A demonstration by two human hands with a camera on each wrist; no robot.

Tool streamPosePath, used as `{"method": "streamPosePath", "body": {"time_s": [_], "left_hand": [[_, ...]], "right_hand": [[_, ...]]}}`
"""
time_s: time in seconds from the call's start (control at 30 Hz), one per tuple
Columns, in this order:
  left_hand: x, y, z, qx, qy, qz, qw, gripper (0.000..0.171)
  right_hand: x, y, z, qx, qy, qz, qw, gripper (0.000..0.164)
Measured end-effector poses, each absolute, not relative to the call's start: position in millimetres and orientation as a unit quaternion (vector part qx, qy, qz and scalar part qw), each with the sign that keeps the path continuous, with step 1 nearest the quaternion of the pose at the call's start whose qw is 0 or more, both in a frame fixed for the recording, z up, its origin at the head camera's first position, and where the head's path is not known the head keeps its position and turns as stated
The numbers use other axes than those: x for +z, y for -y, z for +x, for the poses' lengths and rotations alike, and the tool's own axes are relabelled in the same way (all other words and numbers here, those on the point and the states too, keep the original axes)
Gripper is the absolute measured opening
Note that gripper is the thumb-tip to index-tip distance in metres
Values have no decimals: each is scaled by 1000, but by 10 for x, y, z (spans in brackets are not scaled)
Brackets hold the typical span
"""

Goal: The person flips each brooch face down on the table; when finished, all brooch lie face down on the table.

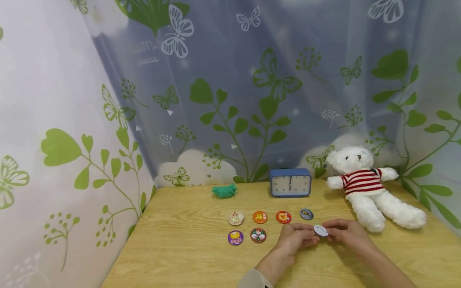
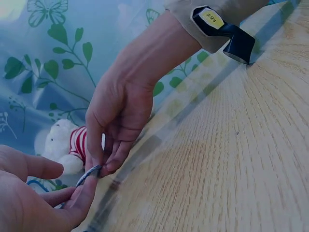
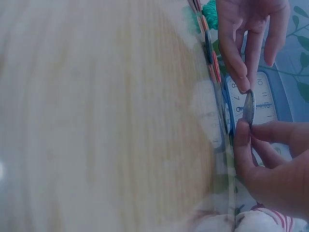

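In the head view, a round button badge point(image 1: 320, 231) is held between both hands just above the table, its pale face tilted upward. My left hand point(image 1: 295, 239) pinches its left edge, and my right hand point(image 1: 346, 234) grips the opposite edge with thumb and fingers. The right wrist view shows the badge point(image 3: 249, 108) edge-on, with the left fingertips touching one end. Beyond the hands lie other round badges: a blue-grey one point(image 1: 306, 214), a red one point(image 1: 283, 217), an orange one point(image 1: 260, 217), a glittery pale one point(image 1: 235, 218), a purple one point(image 1: 235, 237) and a dark patterned one point(image 1: 258, 235).
A blue desk clock point(image 1: 290, 183) stands at the back of the wooden table point(image 1: 173, 248). To the right sits a white teddy bear point(image 1: 363, 188) in a red-striped top. A green bundle of yarn point(image 1: 224, 191) lies near the printed backdrop curtain point(image 1: 223, 120).
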State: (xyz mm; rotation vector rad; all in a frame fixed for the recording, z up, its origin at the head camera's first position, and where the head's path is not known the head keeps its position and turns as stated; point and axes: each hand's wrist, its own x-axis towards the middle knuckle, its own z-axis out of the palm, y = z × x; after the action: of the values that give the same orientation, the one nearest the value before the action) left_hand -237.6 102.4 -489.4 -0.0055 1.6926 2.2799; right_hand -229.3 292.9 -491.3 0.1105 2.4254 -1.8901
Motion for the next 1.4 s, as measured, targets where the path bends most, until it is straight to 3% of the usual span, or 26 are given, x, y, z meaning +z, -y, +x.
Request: {"method": "streamPosePath", "body": {"time_s": [0.73, 1.4], "left_hand": [[-4936, -1008, -2357, 788, -584, -20, 192, 24], [-4814, -1047, -2356, 753, -625, -38, 200, 20]], "right_hand": [[-4920, -2942, -2294, -589, -806, 35, 47, 28], [-4847, -2892, -2314, -537, -842, 45, 33, 22]]}}
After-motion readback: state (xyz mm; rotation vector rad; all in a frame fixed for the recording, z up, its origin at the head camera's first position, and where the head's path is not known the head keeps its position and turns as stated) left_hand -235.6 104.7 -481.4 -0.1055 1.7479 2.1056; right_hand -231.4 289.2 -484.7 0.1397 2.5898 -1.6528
